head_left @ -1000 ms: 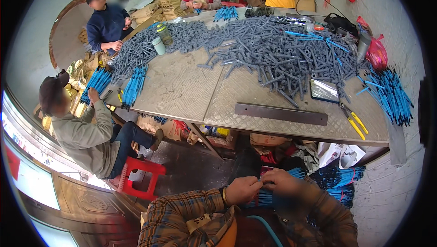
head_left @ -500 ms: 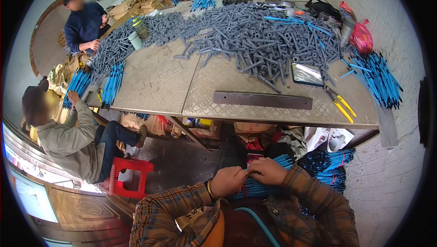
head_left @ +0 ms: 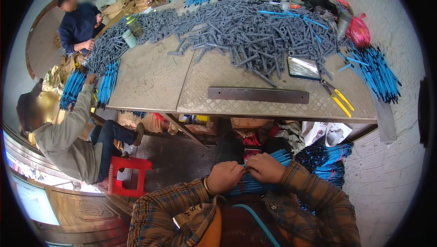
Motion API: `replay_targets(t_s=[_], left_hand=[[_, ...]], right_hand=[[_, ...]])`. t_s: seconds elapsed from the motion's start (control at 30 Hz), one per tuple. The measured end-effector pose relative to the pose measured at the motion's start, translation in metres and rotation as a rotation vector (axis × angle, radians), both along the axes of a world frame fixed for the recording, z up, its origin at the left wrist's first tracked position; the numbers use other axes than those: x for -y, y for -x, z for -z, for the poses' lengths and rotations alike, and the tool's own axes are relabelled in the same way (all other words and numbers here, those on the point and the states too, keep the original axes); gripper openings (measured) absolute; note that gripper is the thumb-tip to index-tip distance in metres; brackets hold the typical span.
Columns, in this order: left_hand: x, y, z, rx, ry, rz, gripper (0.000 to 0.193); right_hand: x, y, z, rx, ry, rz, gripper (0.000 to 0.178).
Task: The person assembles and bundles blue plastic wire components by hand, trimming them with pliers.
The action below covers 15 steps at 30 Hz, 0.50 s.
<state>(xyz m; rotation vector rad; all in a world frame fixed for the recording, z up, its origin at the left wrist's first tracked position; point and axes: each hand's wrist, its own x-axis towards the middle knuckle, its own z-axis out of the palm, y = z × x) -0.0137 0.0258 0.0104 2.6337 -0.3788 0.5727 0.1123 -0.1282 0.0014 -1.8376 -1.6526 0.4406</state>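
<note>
A bundle of thin blue rods (head_left: 253,186) lies across my lap, its far end fanning out beyond my right hand. My left hand (head_left: 226,177) is closed over the bundle, fingertips pinched together. Facing it, my right hand (head_left: 265,168) is closed too, its fingers almost touching the left ones. A thin reddish strand crosses the rods below the fingertips. Whatever the fingers pinch is too small and covered to make out.
Before me a table (head_left: 150,80) bears a heap of grey plastic pieces (head_left: 255,33), a dark metal bar (head_left: 258,95), yellow-handled pliers (head_left: 339,101) and loose blue rods (head_left: 375,71). Tied bundles (head_left: 330,169) lie low at right. Co-workers sit at left by a red stool (head_left: 129,174).
My hands stay over the bundle, still close together with slight finger movement. The near co-worker at left has stretched an arm out toward the blue rods on the table. The view has shifted slightly.
</note>
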Motion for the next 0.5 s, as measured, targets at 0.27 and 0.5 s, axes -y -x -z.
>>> replay_targets(t_s=[0.27,0.5], left_hand=[[-0.004,0.023,-0.009,-0.174,-0.044,0.130,0.008],[-0.011,0.015,-0.020,-0.517,-0.089,0.199,0.021]], right_hand=[[0.000,0.002,0.000,0.049,-0.023,0.028,0.011],[-0.001,0.001,0.000,-0.008,0.007,0.024,0.016]])
